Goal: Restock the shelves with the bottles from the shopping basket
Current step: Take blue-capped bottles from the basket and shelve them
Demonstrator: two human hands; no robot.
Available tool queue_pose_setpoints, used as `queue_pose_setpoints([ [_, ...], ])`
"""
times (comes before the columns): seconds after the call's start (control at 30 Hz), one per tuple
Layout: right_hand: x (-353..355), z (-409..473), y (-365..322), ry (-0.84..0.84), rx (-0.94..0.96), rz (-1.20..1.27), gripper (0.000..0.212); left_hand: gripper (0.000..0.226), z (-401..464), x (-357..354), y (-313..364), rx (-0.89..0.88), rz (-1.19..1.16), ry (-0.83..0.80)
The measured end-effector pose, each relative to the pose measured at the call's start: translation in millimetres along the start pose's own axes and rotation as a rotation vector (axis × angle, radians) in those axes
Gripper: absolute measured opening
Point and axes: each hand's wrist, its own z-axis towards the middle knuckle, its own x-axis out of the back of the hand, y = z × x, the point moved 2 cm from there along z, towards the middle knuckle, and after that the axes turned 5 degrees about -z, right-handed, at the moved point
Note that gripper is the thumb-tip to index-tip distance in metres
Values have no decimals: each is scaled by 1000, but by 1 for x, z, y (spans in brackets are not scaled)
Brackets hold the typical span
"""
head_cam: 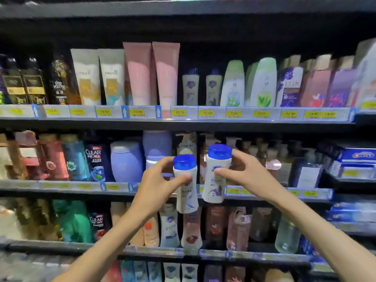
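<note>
At the centre of the frame the left hand (160, 180) grips 1 white bottle (186, 187) with a blue cap, and the right hand (244, 171) grips a second white bottle (216, 176) just beside it, both raised before the middle shelf (61, 186). Their labels are too blurred to read. Left of centre a dark bottle (97, 163) reads CLEAR; at upper left 2 tubes (99, 77) read PANTENE; at upper right a purple pack (290, 86) reads LUX

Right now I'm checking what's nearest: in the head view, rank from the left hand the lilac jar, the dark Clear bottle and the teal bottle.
From the left hand:
1. Lilac jar, just to its left.
2. Dark Clear bottle, further left.
3. Teal bottle, farthest left.
</note>
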Motion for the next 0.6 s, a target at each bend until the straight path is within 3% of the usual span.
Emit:
queue_pose_setpoints([
  [0.33, 62, 55, -85, 80, 172, -9, 38, 29, 88, 34, 96, -250, -37, 17],
  [0.6, 85, 87, -101, 185, 200, -37, 34, 31, 171, 44, 147, -419, 47, 185],
])
